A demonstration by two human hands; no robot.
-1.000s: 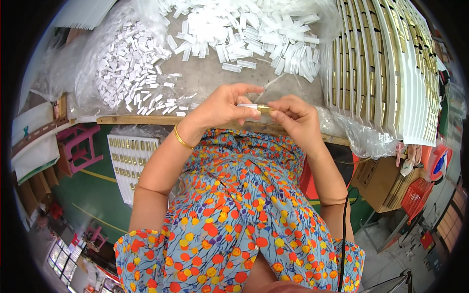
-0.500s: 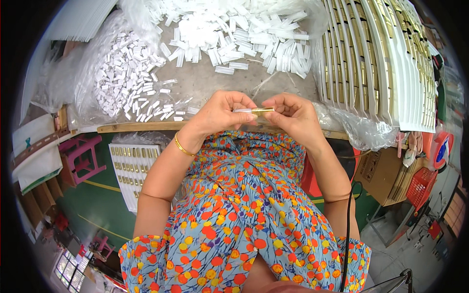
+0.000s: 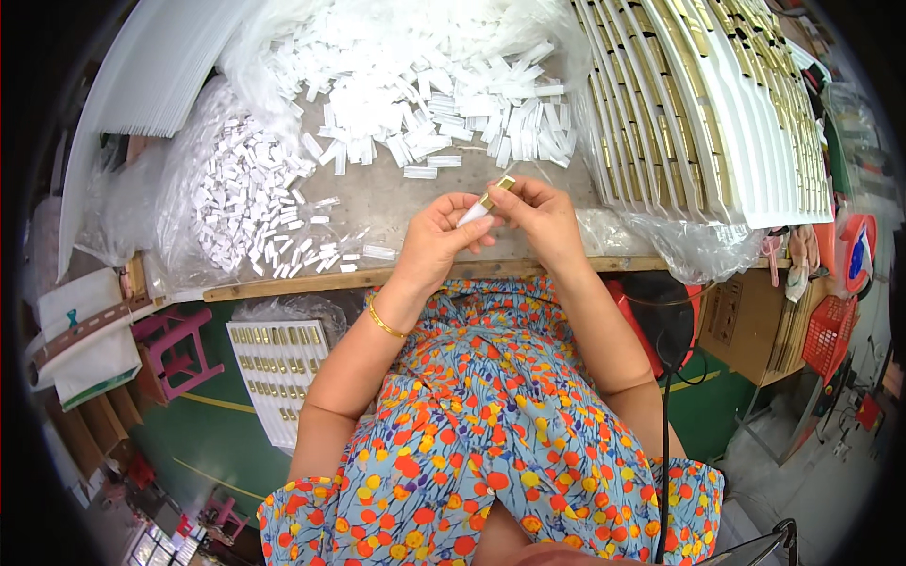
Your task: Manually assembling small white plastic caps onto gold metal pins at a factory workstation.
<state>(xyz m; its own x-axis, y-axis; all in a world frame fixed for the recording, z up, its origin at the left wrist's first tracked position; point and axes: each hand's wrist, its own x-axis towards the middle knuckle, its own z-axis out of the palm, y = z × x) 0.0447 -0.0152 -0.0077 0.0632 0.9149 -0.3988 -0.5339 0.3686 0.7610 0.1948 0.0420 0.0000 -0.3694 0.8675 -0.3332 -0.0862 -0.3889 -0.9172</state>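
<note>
Above the front edge of the table I hold a small slim tube (image 3: 474, 212), white at its lower end and gold at its upper end. It is tilted, the gold end up and to the right. My left hand (image 3: 436, 234) is closed in a pinch on the white end. The fingers of my right hand (image 3: 540, 217) pinch the gold part. Beyond my hands lies a heap of clear plastic pieces (image 3: 429, 118). Left of them is a pile of small white pieces (image 3: 241, 193), some loose near the table edge.
Trays of gold pieces (image 3: 651, 113) stand at the right of the table (image 3: 377, 203). White trays (image 3: 170, 57) are stacked at the far left. Another white tray with gold pieces (image 3: 280, 420) sits below the table edge, near a pink stool (image 3: 179, 349). Plastic film (image 3: 694, 250) hangs over the right edge.
The tube has turned from nearly level to tilted, gold end up. My right hand has moved left and upward with it. The whole view has shifted slightly.
</note>
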